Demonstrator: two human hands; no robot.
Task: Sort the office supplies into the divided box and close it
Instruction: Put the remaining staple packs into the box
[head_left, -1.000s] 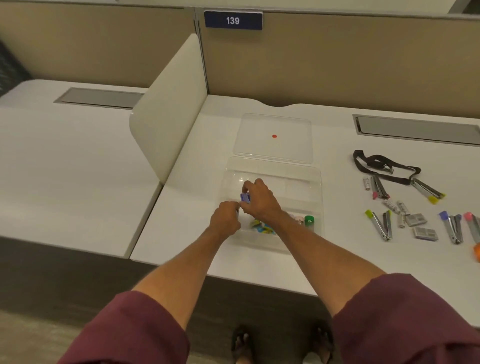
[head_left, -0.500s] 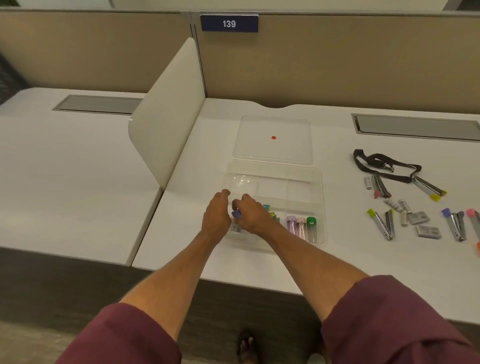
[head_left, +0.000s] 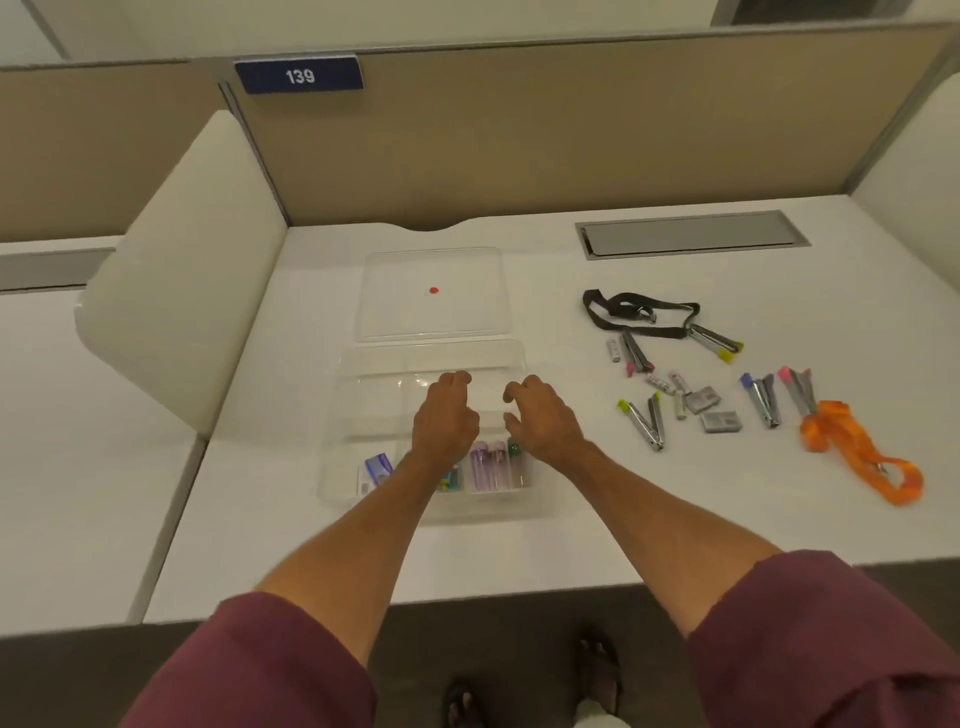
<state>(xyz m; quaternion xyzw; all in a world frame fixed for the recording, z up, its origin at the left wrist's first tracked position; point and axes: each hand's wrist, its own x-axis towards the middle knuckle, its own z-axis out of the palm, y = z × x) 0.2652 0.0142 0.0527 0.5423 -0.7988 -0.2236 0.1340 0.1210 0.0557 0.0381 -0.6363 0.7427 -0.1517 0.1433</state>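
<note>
Looking down at a white desk, front edge close below the clear divided box, with a strip of desk between the box's left wall and the upright side panel. Closed off behind by the tan partition wall. Just past the box's far rim, touching or nearly so: the clear lid, lying flat, marked with a red dot. Well apart to the right, loose on the desk: black lanyard, staplers, grey staple packs, small white cylinders, and orange lanyard nearest the right side.

Poised over the middle of the box, side by side with a gap between: left hand and right hand. Fingers of both loosely curled, gripping nothing; left thumb close against the forefinger, right thumb held away from the fingers. Cannot tell whether any fingertip touches the plastic.

Box lying with its long axis left to right, long sides parallel to the desk edge. In the near row, behind the fingers and beside the wrists: blue-purple packet left of the left wrist, long axis pointing away and a little right; purple tubes between the two wrists, side by side, pointing away from the body; green piece just beside the right hand's heel, partly hidden.
</note>
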